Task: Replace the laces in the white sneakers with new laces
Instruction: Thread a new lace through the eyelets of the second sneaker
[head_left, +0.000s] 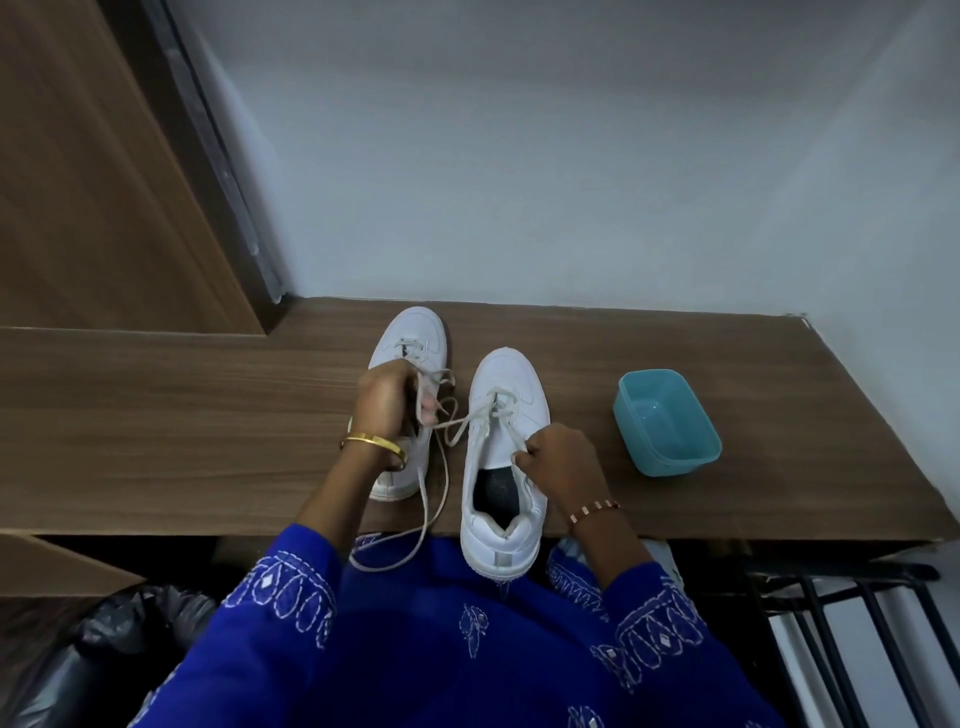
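A black bag (104, 649) sits low down, far left of the right sneaker (503, 462) and below the tabletop (182, 426). The brown tabletop holds both white shoes.

The left sneaker (408, 374) lies just left of the right sneaker, toe pointing at the wall (519, 156). The left hand (388, 402) is on top of it, with a gold bangle (373, 446) on the wrist. Its grip is closed — the fingers curl round a bunch of lace (435, 467). From that hand a long loop of lace hangs down, left of the right sneaker, and falls over the tabletop edge onto the blue dress (441, 649).

The right sneaker stands in the middle, its heel poking out over the tabletop edge. A lace strand runs from its front holes across to the left hand. You can see the dark inside of the shoe.

The right hand (558, 460) touches the right side of the right sneaker, near the top holes. Its grip is closed too — finger and thumb pinch a bit of lace there. A thin bracelet (595, 509) is on that wrist.

A blue-green tub (666, 421) sits well to the right of the right sneaker, a bit tilted. I cannot see anything in it. A black rack (857, 623) stands below the tabletop, far right of the sneaker.
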